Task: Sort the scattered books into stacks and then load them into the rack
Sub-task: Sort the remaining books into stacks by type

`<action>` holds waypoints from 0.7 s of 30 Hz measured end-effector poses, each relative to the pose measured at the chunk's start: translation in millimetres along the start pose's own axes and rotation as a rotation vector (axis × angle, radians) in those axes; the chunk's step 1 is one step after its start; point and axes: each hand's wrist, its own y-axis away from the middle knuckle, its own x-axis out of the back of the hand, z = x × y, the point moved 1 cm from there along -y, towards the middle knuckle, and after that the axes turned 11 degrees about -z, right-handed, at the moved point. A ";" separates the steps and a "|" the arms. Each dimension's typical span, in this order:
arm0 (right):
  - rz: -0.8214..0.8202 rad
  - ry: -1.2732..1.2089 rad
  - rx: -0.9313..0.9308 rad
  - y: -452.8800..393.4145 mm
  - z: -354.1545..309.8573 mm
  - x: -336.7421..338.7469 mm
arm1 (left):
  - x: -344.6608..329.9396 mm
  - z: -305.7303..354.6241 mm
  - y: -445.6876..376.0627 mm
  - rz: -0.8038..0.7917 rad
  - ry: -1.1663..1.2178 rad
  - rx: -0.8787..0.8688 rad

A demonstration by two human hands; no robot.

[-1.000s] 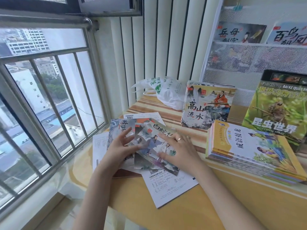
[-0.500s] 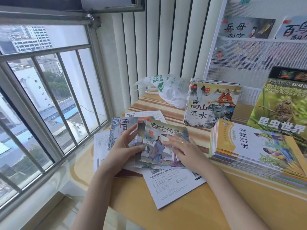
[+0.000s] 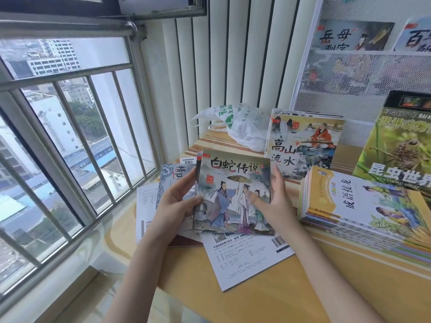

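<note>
**Both hands grip a thin stack of picture books above the desk**

The left hand [image 3: 177, 201] holds the left edge of a small stack of picture books [image 3: 233, 192], thumb curled over the front cover and fingers behind. The stack is tilted up toward the camera, its lower edge over the papers below; several thin books show at its left edge.

Far left, a barred window [image 3: 70, 141] runs along the desk [image 3: 268, 299]. Just behind the left hand lies a blue-covered book [image 3: 171, 180], partly hidden by the hand and the held stack. White back-cover sheets [image 3: 242, 259] lie flat under the stack, one with a barcode reaching toward the desk's near edge.

The right hand [image 3: 276, 201] grips the stack's right edge, thumb on the cover and fingers wrapped behind. Behind the stack sits a white plastic bag [image 3: 245, 127] against the vertical blinds [image 3: 233, 66].

Right of the bag, a pile of books with a mountain painting on top [image 3: 303, 145] leans up near the rack. Close beside the right hand lies a flat pile of yellow-edged books [image 3: 363, 210], apart from the held stack. At far right a green insect book [image 3: 396, 155] stands tilted. The white mesh rack [image 3: 349, 89] rises behind these piles, with books already in its upper pocket
</note>
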 end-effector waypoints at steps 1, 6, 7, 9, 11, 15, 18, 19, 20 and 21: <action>0.004 -0.050 -0.052 -1.2 1.3 0.0 | 0.3 -0.3 -0.3 -0.032 0.022 0.008; 0.136 -0.215 -0.162 -9.8 14.8 1.4 | -1.9 -0.6 2.9 0.205 -0.340 -0.060; 0.198 -0.212 -0.165 -10.4 16.5 2.6 | 1.8 -2.3 2.7 0.363 -0.564 -0.082; 0.277 -0.211 -0.188 -12.8 22.8 6.4 | 11.9 -8.6 1.1 0.614 -0.865 -0.040; 0.284 -0.208 -0.208 -15.2 27.1 8.4 | 16.9 -13.6 -0.4 0.668 -0.983 0.142; 0.288 -0.136 -0.253 -19.4 34.6 6.3 | 9.2 -10.5 1.5 0.641 -0.702 0.101; 0.288 -0.130 -0.279 -19.6 33.9 4.6 | 10.0 -2.0 5.7 0.687 -0.301 -0.014; 0.285 -0.136 -0.286 -19.0 32.2 4.3 | 10.9 -1.0 6.4 0.691 -0.196 -0.023; 0.286 -0.141 -0.291 -19.1 31.7 4.3 | 11.0 0.4 6.9 0.684 -0.101 -0.029; 0.293 -0.145 -0.294 -18.9 30.9 3.8 | 10.6 2.0 7.1 0.660 -0.020 -0.037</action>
